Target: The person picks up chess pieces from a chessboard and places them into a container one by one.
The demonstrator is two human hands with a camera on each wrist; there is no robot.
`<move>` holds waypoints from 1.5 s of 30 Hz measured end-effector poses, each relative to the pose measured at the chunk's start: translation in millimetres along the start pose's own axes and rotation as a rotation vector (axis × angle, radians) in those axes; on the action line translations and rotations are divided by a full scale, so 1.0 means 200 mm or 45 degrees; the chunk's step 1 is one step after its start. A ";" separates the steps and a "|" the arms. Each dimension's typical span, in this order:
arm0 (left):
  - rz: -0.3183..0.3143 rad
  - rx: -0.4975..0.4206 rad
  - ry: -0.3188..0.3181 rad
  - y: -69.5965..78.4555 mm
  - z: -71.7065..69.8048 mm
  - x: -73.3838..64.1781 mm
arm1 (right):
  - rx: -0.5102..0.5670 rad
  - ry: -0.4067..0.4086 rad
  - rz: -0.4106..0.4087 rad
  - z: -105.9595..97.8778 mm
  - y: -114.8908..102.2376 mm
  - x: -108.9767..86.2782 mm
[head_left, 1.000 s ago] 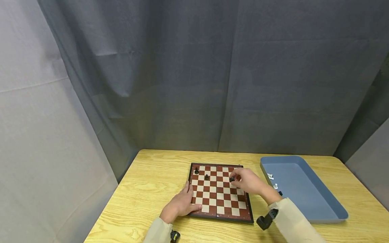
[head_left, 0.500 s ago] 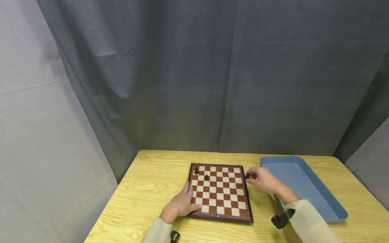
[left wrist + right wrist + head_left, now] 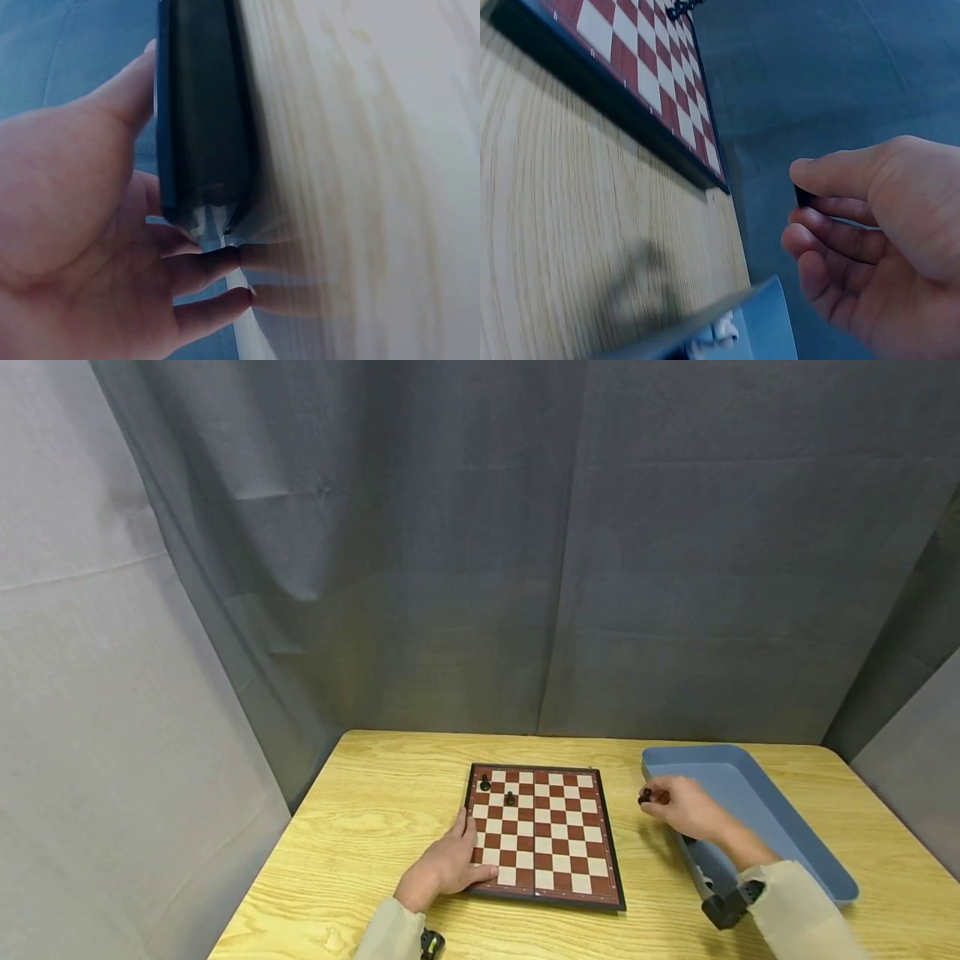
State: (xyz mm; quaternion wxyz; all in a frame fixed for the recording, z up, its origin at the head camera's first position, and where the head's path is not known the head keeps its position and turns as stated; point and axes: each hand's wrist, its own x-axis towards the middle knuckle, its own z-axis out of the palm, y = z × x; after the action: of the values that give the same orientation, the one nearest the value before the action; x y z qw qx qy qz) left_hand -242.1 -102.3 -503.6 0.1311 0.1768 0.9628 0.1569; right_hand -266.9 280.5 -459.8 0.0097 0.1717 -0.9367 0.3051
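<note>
A red and white chessboard (image 3: 551, 852) lies on the table, with two black chess pieces near its far left corner, one (image 3: 485, 782) closer to the corner than the other (image 3: 510, 798). My left hand (image 3: 444, 860) rests at the board's left edge, thumb over the near corner; in the left wrist view its straight fingers (image 3: 206, 311) reach along the board's side. Between thumb and fingertips my right hand (image 3: 688, 810) pinches a black chess piece (image 3: 645, 796), just left of the blue tray (image 3: 780, 810). In the right wrist view the fingers mostly cover that piece (image 3: 804, 196).
Inside the tray along its left wall are white pieces (image 3: 724, 330) and something black (image 3: 688, 839), partly hidden by the right forearm. A strip of bare table (image 3: 637, 860) separates board and tray. A grey curtain (image 3: 480, 568) hangs behind the table.
My right hand has lifted a black chess piece off the board's right half and carried it rightward to the tray's left edge. The left hand has stayed in place.
</note>
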 end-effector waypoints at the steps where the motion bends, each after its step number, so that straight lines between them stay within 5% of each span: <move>1: 0.000 0.001 0.001 0.00 0.00 0.00 | -0.002 0.000 0.004 -0.01 0.01 -0.01; 31: -0.003 0.006 0.005 -0.01 0.01 0.01 | -0.117 -0.003 0.096 -0.13 0.33 -0.14; 45: -0.002 -0.010 0.000 0.00 0.00 0.00 | -0.181 0.005 0.146 -0.16 0.37 -0.17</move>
State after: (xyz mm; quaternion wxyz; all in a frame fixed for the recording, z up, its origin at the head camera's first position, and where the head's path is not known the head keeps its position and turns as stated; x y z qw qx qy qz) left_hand -242.4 -102.4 -504.5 0.1318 0.1754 0.9623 0.1607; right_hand -262.8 366.2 -479.7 0.0062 0.1160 -0.9643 0.2381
